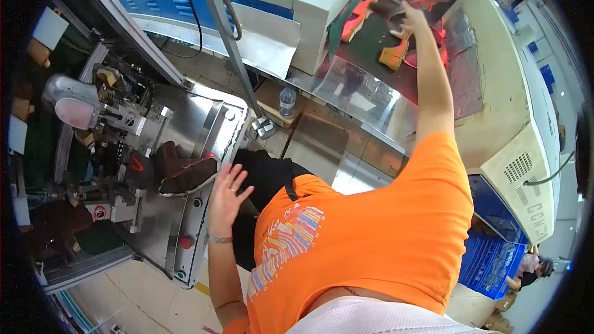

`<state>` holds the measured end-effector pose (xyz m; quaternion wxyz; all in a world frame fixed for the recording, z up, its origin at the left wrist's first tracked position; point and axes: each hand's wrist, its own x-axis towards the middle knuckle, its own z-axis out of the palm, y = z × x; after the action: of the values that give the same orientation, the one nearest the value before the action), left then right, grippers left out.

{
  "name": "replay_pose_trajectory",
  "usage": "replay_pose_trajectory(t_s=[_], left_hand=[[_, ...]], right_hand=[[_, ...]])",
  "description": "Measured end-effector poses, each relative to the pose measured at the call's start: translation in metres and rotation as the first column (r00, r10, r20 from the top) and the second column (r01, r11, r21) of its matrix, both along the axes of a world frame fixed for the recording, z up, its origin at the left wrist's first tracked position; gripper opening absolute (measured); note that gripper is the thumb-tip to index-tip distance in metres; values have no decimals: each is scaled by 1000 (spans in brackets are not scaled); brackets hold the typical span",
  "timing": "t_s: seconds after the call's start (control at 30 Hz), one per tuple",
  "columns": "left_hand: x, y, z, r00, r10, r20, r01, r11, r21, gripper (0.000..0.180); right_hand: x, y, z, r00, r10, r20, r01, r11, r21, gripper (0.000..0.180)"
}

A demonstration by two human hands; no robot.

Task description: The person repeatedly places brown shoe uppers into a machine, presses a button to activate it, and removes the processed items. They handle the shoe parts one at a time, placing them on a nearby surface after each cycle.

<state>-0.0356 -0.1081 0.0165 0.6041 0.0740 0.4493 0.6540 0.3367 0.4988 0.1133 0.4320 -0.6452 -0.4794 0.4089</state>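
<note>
The brown boot [187, 174] rests at nine o'clock on the steel counter [159, 227], whose flat top likely steadies it beside the spread, empty left hand [227, 198]. At one o'clock the right hand [413, 20] is outstretched near a yellow shoe [393, 57], probably because the dark bed [365, 55] stands well apart; its grip I cannot tell

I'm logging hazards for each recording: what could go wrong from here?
The open left hand is close to the brown boot on the metal machine table and might nudge it. The right hand reaches over the red-lit dark surface and might knock the yellowish boot nearby, or meet heat, if that light comes from a heater.
</note>
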Motion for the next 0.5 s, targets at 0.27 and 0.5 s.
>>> replay_pose_trajectory(t_s=[0.27, 0.5], left_hand=[[-58, -105, 117, -329, 488, -808, -686, 465, 560, 16], [-154, -214, 286, -847, -108, -520, -522, 348, 778, 31]], right_hand=[[-120, -144, -1, 531, 765, 366, -833, 551, 56, 25], [-247, -340, 34, -332, 940, 85, -943, -332, -5, 15]])
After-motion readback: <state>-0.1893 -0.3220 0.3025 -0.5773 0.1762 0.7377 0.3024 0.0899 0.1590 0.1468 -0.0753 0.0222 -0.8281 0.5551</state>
